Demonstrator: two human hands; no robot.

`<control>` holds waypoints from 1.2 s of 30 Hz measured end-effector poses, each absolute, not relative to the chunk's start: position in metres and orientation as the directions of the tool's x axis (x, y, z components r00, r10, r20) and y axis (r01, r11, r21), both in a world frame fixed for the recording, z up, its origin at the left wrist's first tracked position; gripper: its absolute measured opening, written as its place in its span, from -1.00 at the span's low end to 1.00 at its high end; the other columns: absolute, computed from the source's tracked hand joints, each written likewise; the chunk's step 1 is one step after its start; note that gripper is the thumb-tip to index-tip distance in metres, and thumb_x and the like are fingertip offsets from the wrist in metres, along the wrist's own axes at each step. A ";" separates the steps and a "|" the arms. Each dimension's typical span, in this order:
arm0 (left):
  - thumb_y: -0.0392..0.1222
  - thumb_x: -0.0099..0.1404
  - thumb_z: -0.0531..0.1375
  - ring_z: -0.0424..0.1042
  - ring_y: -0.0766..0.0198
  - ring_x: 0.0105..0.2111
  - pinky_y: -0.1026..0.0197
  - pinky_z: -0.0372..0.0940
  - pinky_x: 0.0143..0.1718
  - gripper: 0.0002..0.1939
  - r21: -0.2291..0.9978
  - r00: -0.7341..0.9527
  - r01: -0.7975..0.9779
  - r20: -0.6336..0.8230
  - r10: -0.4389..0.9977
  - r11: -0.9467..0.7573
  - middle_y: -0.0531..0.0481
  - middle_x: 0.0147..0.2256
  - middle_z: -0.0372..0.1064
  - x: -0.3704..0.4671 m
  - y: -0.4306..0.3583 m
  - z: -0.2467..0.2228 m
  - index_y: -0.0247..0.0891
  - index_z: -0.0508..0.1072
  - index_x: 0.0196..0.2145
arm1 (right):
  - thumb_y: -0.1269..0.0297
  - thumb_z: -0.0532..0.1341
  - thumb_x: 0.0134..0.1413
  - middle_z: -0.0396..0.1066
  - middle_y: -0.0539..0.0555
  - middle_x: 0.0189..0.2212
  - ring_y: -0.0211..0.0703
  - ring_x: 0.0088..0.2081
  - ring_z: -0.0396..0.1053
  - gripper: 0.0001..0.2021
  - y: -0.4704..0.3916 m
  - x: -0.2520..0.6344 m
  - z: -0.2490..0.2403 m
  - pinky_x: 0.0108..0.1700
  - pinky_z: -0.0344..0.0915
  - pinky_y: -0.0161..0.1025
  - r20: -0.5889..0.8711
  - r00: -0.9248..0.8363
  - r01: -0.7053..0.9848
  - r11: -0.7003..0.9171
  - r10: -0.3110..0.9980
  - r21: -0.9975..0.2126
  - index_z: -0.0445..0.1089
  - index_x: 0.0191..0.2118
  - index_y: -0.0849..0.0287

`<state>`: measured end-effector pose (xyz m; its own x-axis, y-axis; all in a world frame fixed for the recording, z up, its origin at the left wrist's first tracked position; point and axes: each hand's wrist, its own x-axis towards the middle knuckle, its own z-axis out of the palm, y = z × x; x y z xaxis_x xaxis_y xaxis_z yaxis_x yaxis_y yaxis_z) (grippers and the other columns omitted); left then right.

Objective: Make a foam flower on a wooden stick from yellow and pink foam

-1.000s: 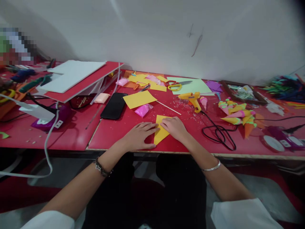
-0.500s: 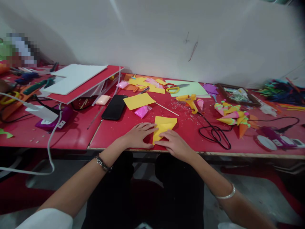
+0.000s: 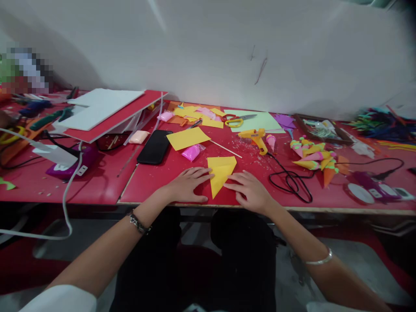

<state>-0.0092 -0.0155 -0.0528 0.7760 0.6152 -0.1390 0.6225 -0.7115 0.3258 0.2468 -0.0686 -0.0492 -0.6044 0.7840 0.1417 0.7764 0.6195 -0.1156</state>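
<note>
A folded piece of yellow paper [image 3: 221,173] lies near the front edge of the red table [image 3: 156,184], tapering to a point toward me. My left hand [image 3: 187,185] rests flat with fingers spread, its fingertips on the paper's left edge. At the paper's right edge, my right hand [image 3: 249,190] has its fingers apart, the fingertips touching or just beside it. Behind them lie a yellow rectangle of paper [image 3: 188,138], a pink packet [image 3: 193,152], a thin white stick [image 3: 225,148] and a black phone [image 3: 154,147].
A yellow glue gun [image 3: 256,139] with a black cord lies right of centre, near small paper cones [image 3: 313,156]. Scissors [image 3: 235,121] rest on pale green paper. White boards [image 3: 102,108] are stacked at the left. A white cable [image 3: 66,208] hangs over the front edge.
My right hand has slid right, off the middle of the paper to its right edge. The folded flap now lies flatter and the paper narrows to a point. My left hand has hardly moved.
</note>
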 end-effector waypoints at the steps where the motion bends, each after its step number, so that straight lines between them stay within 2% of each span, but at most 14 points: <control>1: 0.31 0.06 -0.03 -0.25 0.05 0.19 -0.06 -0.22 0.13 -0.20 0.333 0.778 0.620 -0.144 0.612 -0.710 0.09 0.23 -0.29 -0.009 -0.015 -0.052 0.01 -0.18 0.19 | 0.40 0.03 -0.02 0.24 0.04 -0.01 -0.12 0.01 0.14 -0.60 -0.069 0.247 -0.050 0.14 -0.09 -0.04 0.145 -0.597 0.778 0.614 0.789 -0.135 0.30 -0.03 0.01; 4: 0.30 0.11 -0.09 -0.19 0.08 0.18 -0.03 -0.18 0.13 -0.26 0.365 0.767 0.626 -0.133 0.627 -0.689 0.06 0.22 -0.19 -0.004 -0.017 -0.049 -0.02 -0.11 0.18 | 0.40 0.02 0.00 0.23 0.04 0.01 -0.13 0.02 0.13 -0.60 -0.072 0.243 -0.052 0.15 -0.13 -0.02 0.154 -0.585 0.779 0.605 0.796 -0.166 0.27 0.00 0.02; 7: 0.23 0.21 -0.19 -0.09 0.14 0.15 0.02 -0.11 0.11 -0.38 0.343 0.698 0.680 -0.028 0.716 -0.649 0.01 0.17 -0.05 0.005 -0.023 -0.050 -0.07 0.02 0.15 | 0.36 0.00 0.04 0.24 0.05 -0.02 -0.13 0.00 0.13 -0.61 -0.075 0.237 -0.051 0.14 -0.13 0.02 0.152 -0.598 0.770 0.616 0.787 -0.165 0.24 0.02 -0.03; 11: 0.25 0.18 -0.13 -0.09 0.13 0.14 0.03 -0.11 0.11 -0.37 0.266 0.691 0.686 0.055 0.721 -0.677 0.00 0.18 -0.07 0.013 -0.030 -0.055 -0.05 0.03 0.14 | 0.20 -0.01 0.10 0.25 0.10 -0.06 -0.11 -0.03 0.13 -0.65 -0.078 0.231 -0.048 0.12 -0.13 0.04 0.155 -0.609 0.764 0.628 0.778 -0.151 0.24 0.02 -0.07; 15: 0.24 0.20 -0.16 -0.14 0.13 0.17 0.01 -0.13 0.11 -0.40 0.255 0.714 0.672 0.026 0.699 -0.696 0.03 0.20 -0.14 0.011 -0.028 -0.056 0.02 -0.01 0.15 | 0.11 0.00 0.09 0.25 0.10 -0.08 -0.10 -0.04 0.13 -0.65 -0.075 0.232 -0.046 0.12 -0.12 0.03 0.153 -0.586 0.777 0.605 0.796 -0.172 0.27 0.00 -0.06; 22: 0.29 0.15 -0.14 -0.20 0.08 0.19 -0.03 -0.18 0.12 -0.36 0.294 0.714 0.678 -0.047 0.698 -0.674 0.02 0.22 -0.21 0.010 -0.023 -0.056 0.08 -0.05 0.15 | 0.12 -0.01 0.11 0.24 0.10 -0.04 -0.11 -0.04 0.13 -0.65 -0.071 0.238 -0.046 0.05 0.03 -0.04 0.164 -0.567 0.768 0.590 0.807 -0.247 0.29 -0.01 -0.02; 26: 0.28 0.16 -0.13 -0.20 0.08 0.19 -0.03 -0.19 0.12 -0.37 0.289 0.715 0.677 -0.040 0.698 -0.677 0.04 0.22 -0.21 0.011 -0.023 -0.056 0.09 -0.04 0.15 | 0.13 -0.01 0.11 0.25 0.10 -0.04 -0.10 -0.04 0.15 -0.66 -0.068 0.245 -0.049 0.07 0.01 0.00 0.178 -0.561 0.782 0.588 0.808 -0.207 0.30 -0.02 0.01; 32: 0.29 0.16 -0.15 -0.21 0.08 0.19 -0.05 -0.18 0.12 -0.36 0.302 0.720 0.673 -0.057 0.692 -0.675 0.03 0.22 -0.23 0.011 -0.023 -0.055 0.09 -0.06 0.16 | 0.20 -0.03 0.13 0.27 0.10 -0.07 -0.12 -0.07 0.17 -0.68 -0.052 0.272 -0.051 -0.01 0.13 -0.10 0.236 -0.479 0.830 0.524 0.845 -0.191 0.37 -0.09 0.05; 36: 0.30 0.14 -0.14 -0.22 0.04 0.19 -0.08 -0.18 0.11 -0.35 0.301 0.723 0.674 -0.084 0.685 -0.675 0.03 0.23 -0.25 0.011 -0.020 -0.053 0.09 -0.06 0.15 | 0.23 -0.03 0.13 0.29 0.13 -0.11 -0.11 -0.09 0.20 -0.68 -0.039 0.294 -0.048 0.00 0.13 -0.07 0.238 -0.484 0.847 0.520 0.842 -0.115 0.36 -0.08 0.11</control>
